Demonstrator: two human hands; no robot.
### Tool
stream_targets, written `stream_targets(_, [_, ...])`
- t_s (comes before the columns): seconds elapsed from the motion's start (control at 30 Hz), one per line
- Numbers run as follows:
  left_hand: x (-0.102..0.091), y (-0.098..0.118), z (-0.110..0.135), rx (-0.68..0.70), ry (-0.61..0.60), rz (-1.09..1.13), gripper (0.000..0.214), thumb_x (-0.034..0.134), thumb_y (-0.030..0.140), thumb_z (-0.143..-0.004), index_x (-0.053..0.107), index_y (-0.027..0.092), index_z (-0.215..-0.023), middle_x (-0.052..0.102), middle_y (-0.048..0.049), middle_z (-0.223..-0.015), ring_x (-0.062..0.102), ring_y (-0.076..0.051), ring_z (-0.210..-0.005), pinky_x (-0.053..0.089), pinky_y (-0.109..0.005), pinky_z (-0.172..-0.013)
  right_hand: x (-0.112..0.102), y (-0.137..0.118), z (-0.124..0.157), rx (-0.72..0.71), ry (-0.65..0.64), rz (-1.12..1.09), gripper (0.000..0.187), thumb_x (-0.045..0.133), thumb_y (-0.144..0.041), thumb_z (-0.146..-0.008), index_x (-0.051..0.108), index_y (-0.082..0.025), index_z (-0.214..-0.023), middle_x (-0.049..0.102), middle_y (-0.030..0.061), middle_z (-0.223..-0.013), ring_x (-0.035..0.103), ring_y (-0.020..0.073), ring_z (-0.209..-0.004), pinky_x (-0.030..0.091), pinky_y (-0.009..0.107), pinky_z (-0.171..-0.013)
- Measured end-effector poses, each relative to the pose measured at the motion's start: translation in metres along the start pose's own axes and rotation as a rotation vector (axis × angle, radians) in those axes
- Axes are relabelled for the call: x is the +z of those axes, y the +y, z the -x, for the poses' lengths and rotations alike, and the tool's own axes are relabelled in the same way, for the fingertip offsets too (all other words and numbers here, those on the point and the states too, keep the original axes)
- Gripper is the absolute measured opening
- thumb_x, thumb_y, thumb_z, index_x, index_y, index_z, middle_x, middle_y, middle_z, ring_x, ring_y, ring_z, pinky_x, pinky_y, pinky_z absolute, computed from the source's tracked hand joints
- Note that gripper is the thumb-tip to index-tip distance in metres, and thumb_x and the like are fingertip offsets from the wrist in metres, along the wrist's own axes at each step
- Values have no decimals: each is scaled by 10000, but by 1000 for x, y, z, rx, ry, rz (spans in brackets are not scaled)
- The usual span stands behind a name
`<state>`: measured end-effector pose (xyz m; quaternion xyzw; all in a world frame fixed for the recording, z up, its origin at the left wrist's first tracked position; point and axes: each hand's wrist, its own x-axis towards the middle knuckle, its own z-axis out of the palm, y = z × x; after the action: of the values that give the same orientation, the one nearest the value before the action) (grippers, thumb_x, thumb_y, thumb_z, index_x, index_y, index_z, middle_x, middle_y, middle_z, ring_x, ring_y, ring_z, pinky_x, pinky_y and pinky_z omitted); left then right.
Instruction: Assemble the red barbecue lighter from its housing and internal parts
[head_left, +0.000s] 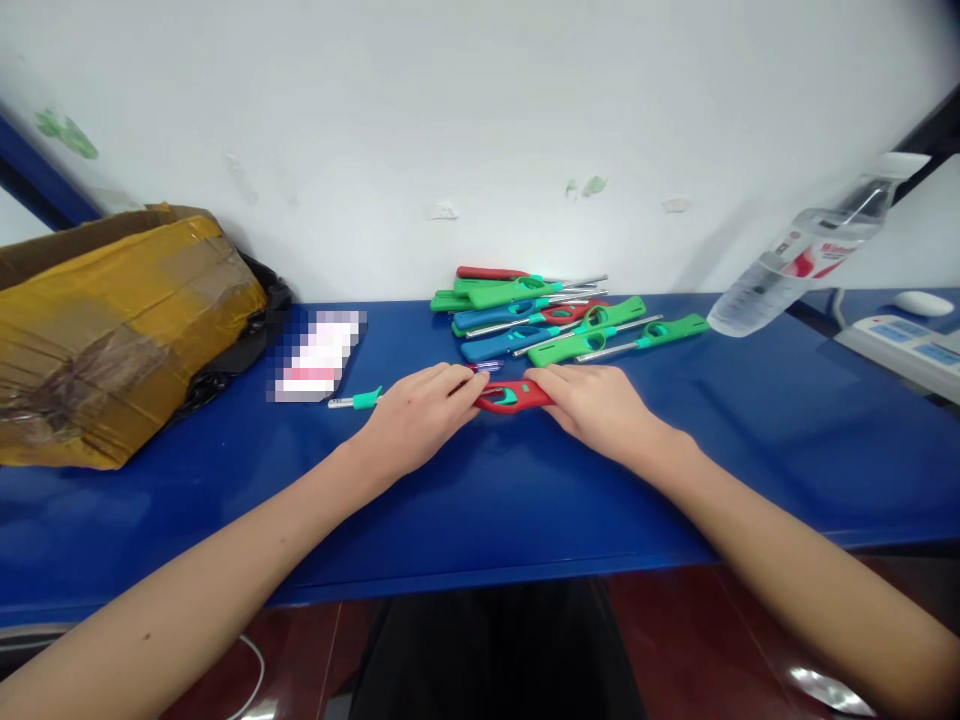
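A red utility lighter (531, 393) with a teal trigger spans the gap between my two hands, low over the blue table. Closed around its left part is my left hand (414, 415). My right hand (596, 408) grips the other end, fingers wrapped over the handle. A metal tube with a teal hooked piece (367, 399) sticks out left of my left hand; whether it joins the red lighter is hidden. Just behind the hands lies a small shiny purplish piece (486, 367), too small to name. Beyond it, several green, blue and red utility lighters (495, 345) lie in a pile.
On the left stand a taped cardboard box (127, 340) with black plastic and a blurred phone-like object (315, 355). A water bottle (802, 255) is to the right, near a white device (911, 345) and a white mouse (924, 303). A white wall (390, 130) borders the blue table (487, 520).
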<state>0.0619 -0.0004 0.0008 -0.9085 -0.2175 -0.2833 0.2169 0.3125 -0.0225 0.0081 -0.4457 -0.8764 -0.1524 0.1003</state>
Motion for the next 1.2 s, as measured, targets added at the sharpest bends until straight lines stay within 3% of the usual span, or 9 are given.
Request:
stream_targets(0.17, [1,1,3,-96,-127,8,235,571,239,-955,626,98,-1135,737,-104,-1018,710,-227,-846,560,-320,-721,1,-2,-2,-16,-40,34,213,479,-228,-987,663,-137,-1043,735,70,-867,655,205,-696,352,316,-618])
stream_targets(0.3, [-2,2,2,-199,-265,114,279,617,258,-920,631,142,-1174,738,-84,-1032,712,-239,-889,547,-327,-734,4,-3,-3,-40,16,102,157,516,-139,-934,665,-137,-985,710,57,-807,623,199,-684,334,312,-659])
stream_targets(0.5, [-11,4,-4,-297,-351,459,397,632,381,-890,601,179,-1231,706,-77,-1112,668,-231,-1006,520,-335,-848,6,-8,-3,-70,115,158,143,517,-112,-898,656,-144,-917,649,40,-747,571,191,-666,313,316,-675])
stream_targets(0.6, [-15,5,-10,-337,-365,607,431,641,459,-869,622,181,-1199,706,-62,-1062,655,-217,-936,513,-339,-830,4,-10,-3,-68,136,168,131,522,-122,-889,649,-152,-883,631,37,-731,539,192,-660,304,322,-673])
stream_targets(0.67, [-17,3,-14,-419,-404,739,366,528,484,-939,666,180,-1089,709,-43,-945,647,-181,-820,519,-316,-759,3,-11,-2,-69,151,181,156,501,-115,-893,651,-156,-880,624,43,-732,525,199,-672,302,328,-679])
stream_targets(0.77, [-20,-4,-19,-600,-530,959,473,380,495,-999,680,152,-873,685,-40,-768,623,-146,-665,525,-275,-627,3,-13,-2,-76,178,195,201,468,-104,-906,658,-166,-889,611,48,-729,505,208,-687,304,333,-688])
stream_targets(0.93, [-28,-13,-22,-648,-766,1328,444,483,515,-963,698,136,-881,745,-94,-868,666,-138,-656,561,-256,-599,3,-16,-3,-95,218,194,238,450,-97,-913,671,-185,-902,602,52,-733,476,217,-706,305,336,-693])
stream_targets(1.2, [-25,-5,-21,-786,-696,1373,416,611,514,-900,725,114,-897,753,-100,-801,700,-152,-636,573,-247,-569,4,-12,-4,-119,200,80,165,518,-187,-904,662,-150,-974,615,63,-792,514,227,-751,335,347,-713])
